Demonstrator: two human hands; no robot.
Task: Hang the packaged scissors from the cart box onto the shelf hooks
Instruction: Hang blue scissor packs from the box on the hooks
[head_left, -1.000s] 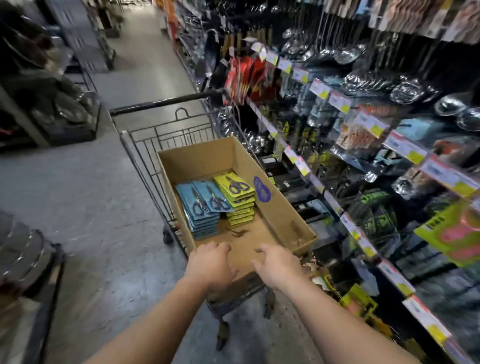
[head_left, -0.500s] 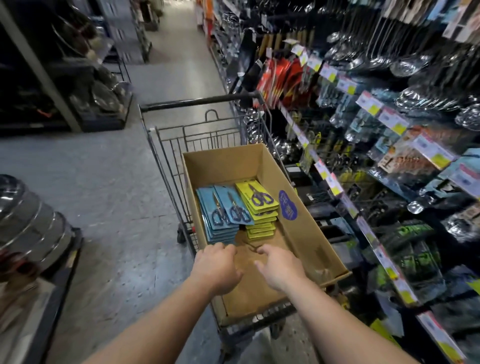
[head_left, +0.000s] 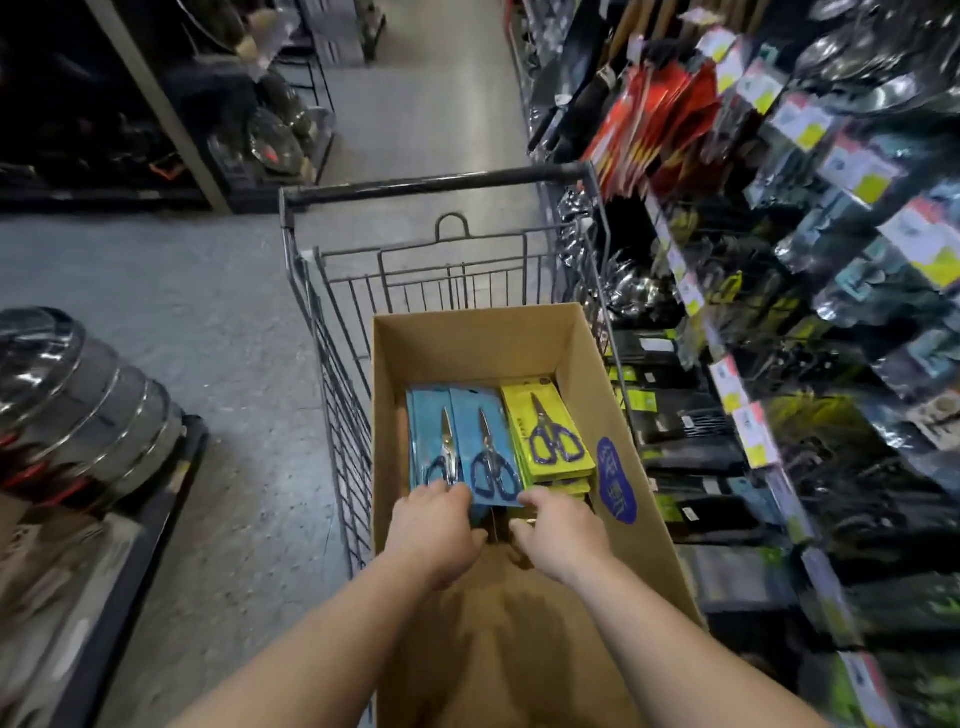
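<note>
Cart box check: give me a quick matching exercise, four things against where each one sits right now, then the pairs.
Things:
1. blue scissor packs
2. yellow scissor packs
3. left hand
4. blue oval sticker

Places:
A. on the inner right wall of the cardboard box
B. stacked on the right side of the box
C. at the near edge of the blue packs
D. stacked on the left side of the box

Pairs: 1-D, 2-B, 3-C, 4-A
</note>
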